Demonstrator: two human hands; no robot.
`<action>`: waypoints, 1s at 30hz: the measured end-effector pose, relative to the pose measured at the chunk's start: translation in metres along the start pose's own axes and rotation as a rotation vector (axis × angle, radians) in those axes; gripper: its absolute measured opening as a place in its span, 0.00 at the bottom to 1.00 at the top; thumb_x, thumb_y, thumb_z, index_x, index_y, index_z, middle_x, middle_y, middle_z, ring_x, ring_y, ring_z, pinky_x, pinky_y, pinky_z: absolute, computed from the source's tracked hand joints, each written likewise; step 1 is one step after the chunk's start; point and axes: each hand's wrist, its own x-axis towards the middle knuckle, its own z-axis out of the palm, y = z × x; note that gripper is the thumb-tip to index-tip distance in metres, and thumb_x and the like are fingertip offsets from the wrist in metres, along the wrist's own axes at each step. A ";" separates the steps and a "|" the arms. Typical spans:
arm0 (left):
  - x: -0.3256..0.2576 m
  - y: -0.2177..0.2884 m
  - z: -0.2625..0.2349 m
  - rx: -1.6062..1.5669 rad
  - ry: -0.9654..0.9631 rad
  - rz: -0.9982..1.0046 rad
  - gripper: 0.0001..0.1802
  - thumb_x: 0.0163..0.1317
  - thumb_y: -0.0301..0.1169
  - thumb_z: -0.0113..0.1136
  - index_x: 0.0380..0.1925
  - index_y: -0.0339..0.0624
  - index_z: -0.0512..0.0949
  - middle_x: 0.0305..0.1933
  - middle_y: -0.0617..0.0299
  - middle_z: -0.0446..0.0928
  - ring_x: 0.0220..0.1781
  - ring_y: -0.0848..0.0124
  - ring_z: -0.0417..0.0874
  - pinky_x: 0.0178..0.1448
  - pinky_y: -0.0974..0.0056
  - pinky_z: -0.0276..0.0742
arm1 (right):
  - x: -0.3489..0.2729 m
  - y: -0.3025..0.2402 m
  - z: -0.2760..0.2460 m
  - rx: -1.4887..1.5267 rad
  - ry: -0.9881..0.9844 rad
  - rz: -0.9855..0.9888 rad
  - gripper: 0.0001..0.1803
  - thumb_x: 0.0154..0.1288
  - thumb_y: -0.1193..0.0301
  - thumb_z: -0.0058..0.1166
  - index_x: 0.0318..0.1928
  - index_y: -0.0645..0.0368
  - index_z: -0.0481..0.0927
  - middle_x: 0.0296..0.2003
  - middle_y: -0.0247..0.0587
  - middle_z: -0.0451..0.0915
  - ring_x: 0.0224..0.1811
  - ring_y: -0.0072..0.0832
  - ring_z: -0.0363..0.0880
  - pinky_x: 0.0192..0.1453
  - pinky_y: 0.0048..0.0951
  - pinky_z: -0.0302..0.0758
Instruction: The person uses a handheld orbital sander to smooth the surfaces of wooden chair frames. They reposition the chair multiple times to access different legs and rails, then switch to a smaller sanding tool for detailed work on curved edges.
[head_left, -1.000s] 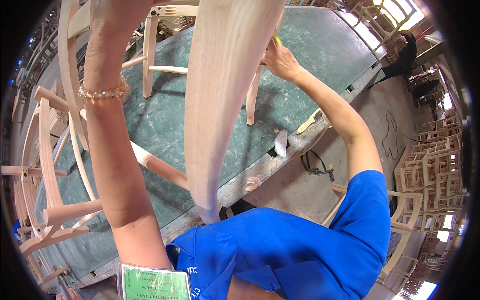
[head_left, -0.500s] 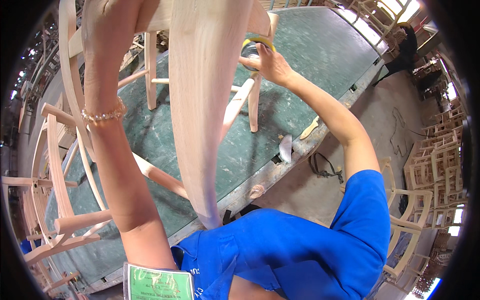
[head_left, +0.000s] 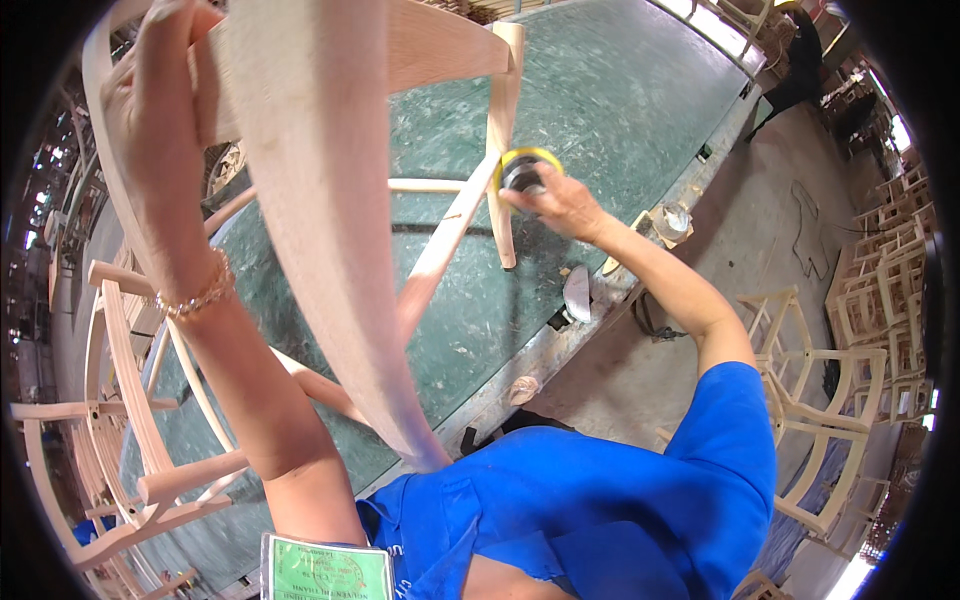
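A bare wooden chair frame (head_left: 320, 180) stands tilted on the green-topped table, its broad curved piece rising close in front of me and reaching down to my blue shirt. My left hand (head_left: 165, 130) is closed round the frame at the upper left, its fingertips partly hidden. In my right hand (head_left: 570, 208) is a round sander (head_left: 522, 172), black with a yellow rim. The sander's edge lies against the side of a chair leg (head_left: 503, 100), beside the joint with a slanting stretcher (head_left: 445, 250).
Along the metal edge of the green table (head_left: 590, 80) lie a white scraper-like piece (head_left: 577, 293) and a small cup (head_left: 672, 222). Another wooden frame (head_left: 130, 390) stands at the left. More chair frames (head_left: 825, 430) are on the floor at right, with stacks behind.
The chair frame has swung to the left, and my left hand has moved left with it. My right hand has brought the sander lower, down to the leg's joint.
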 end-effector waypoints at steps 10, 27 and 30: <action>-0.007 0.012 -0.003 -0.151 -0.028 -0.244 0.16 0.68 0.26 0.51 0.54 0.33 0.75 0.50 0.47 0.81 0.46 0.66 0.85 0.50 0.64 0.81 | 0.030 -0.033 0.047 0.062 -0.069 -0.101 0.30 0.60 0.71 0.49 0.64 0.30 0.71 0.48 0.55 0.67 0.43 0.37 0.77 0.53 0.42 0.78; -0.012 0.079 0.035 -0.011 0.080 -0.466 0.24 0.71 0.48 0.41 0.53 0.44 0.75 0.39 0.55 0.83 0.34 0.72 0.88 0.37 0.68 0.88 | 0.003 0.034 -0.018 0.009 0.010 -0.130 0.28 0.62 0.72 0.46 0.61 0.29 0.73 0.41 0.41 0.66 0.41 0.33 0.77 0.37 0.32 0.79; -0.020 0.063 0.025 0.068 0.085 -0.310 0.19 0.71 0.43 0.45 0.50 0.44 0.77 0.39 0.57 0.83 0.32 0.72 0.88 0.36 0.68 0.87 | 0.015 0.048 -0.028 -0.120 0.019 -0.100 0.32 0.60 0.74 0.50 0.63 0.26 0.71 0.45 0.42 0.68 0.39 0.32 0.78 0.33 0.29 0.81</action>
